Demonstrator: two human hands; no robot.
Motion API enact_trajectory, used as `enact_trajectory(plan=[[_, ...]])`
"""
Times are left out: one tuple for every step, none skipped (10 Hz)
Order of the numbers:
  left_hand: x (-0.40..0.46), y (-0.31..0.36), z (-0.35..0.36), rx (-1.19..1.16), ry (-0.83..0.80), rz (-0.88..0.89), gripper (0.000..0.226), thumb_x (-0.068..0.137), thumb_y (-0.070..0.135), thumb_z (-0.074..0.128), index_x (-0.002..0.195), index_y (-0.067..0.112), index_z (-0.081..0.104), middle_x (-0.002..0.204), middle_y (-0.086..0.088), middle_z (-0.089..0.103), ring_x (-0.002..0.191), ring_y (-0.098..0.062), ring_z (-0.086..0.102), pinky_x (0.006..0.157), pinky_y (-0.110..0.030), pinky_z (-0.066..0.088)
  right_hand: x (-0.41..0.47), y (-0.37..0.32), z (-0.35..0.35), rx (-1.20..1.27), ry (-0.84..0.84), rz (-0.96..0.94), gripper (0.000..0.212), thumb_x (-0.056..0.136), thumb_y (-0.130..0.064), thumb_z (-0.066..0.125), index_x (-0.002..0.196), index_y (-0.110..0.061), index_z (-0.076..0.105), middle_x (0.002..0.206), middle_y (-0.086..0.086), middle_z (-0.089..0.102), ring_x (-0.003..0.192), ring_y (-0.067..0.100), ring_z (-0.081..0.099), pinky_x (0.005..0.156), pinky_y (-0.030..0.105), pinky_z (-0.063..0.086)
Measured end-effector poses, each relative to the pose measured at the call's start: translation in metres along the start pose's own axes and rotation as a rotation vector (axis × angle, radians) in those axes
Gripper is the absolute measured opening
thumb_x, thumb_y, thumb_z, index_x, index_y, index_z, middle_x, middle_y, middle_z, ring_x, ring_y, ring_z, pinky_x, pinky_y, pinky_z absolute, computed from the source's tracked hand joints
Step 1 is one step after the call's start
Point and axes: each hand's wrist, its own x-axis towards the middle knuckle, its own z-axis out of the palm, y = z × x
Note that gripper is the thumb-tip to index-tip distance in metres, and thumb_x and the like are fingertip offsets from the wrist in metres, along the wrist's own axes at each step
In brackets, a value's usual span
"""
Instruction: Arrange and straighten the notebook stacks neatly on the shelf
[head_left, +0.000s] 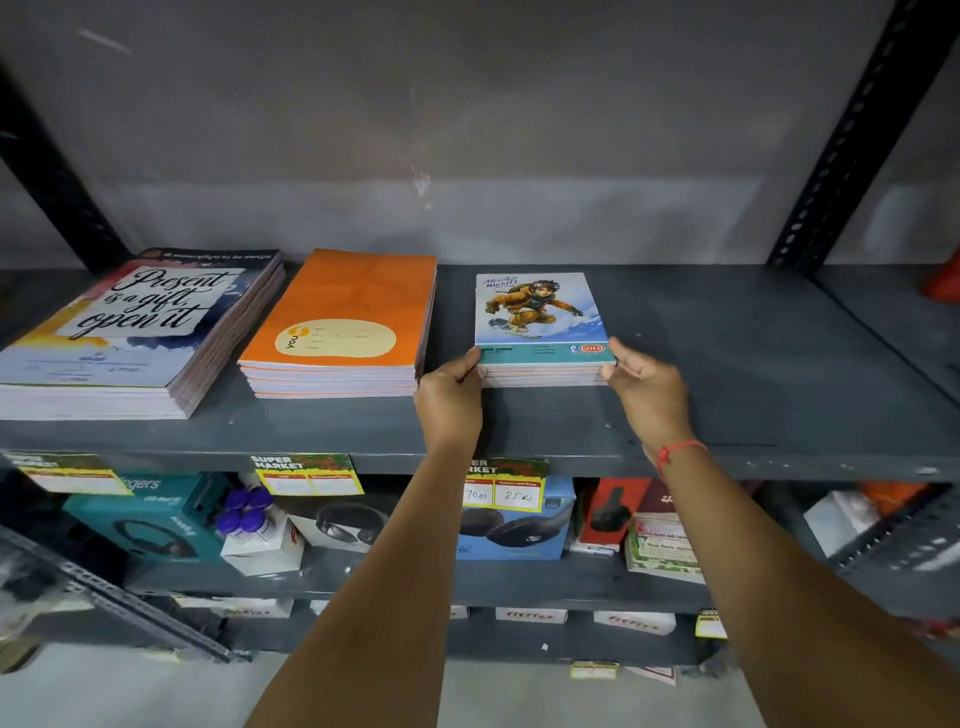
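Three notebook stacks lie on the dark grey shelf (727, 364). At the left is a large stack with a "Present is a gift" cover (135, 322). An orange stack (343, 322) sits in the middle. A small stack with a snowboarder cover (540, 317) lies to the right of it. My left hand (449, 400) grips that small stack at its near left corner, thumb on top. At the near right corner, my right hand (647, 387) holds the stack the same way. A red thread circles the right wrist.
Black perforated uprights (857, 130) frame the shelf at the back corners. Yellow price tags (309, 475) hang on the shelf's front edge. The lower shelf holds headphone boxes (514, 525), small bottles with purple caps (244, 514) and other packs. Bare shelf stretches right of the small stack.
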Motion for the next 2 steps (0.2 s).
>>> enact_trajectory(plan=[[-0.01,0.003,-0.01,0.14,-0.05,0.035,0.032,0.098,0.016,0.043,0.122,0.011,0.064,0.118,-0.009,0.069,0.087,-0.014,0.055,0.072,-0.02,0.041,-0.017,-0.002,-0.008,0.051,0.06,0.042,0.045,0.09,0.0,0.05,0.135,-0.006,0.046,0.139,0.012,0.051,0.123,0.017,0.051,0.103,0.022,0.035],[-0.038,0.009,-0.031,0.338,-0.131,0.015,0.035,0.099,0.012,0.034,0.112,0.003,0.065,0.087,-0.018,0.065,0.063,-0.022,0.056,0.057,-0.028,0.038,-0.062,-0.009,-0.018,-0.104,0.135,0.099,0.043,0.092,-0.006,0.046,0.134,-0.013,0.049,0.135,0.014,0.056,0.119,0.027,0.055,0.092,0.027,0.04]])
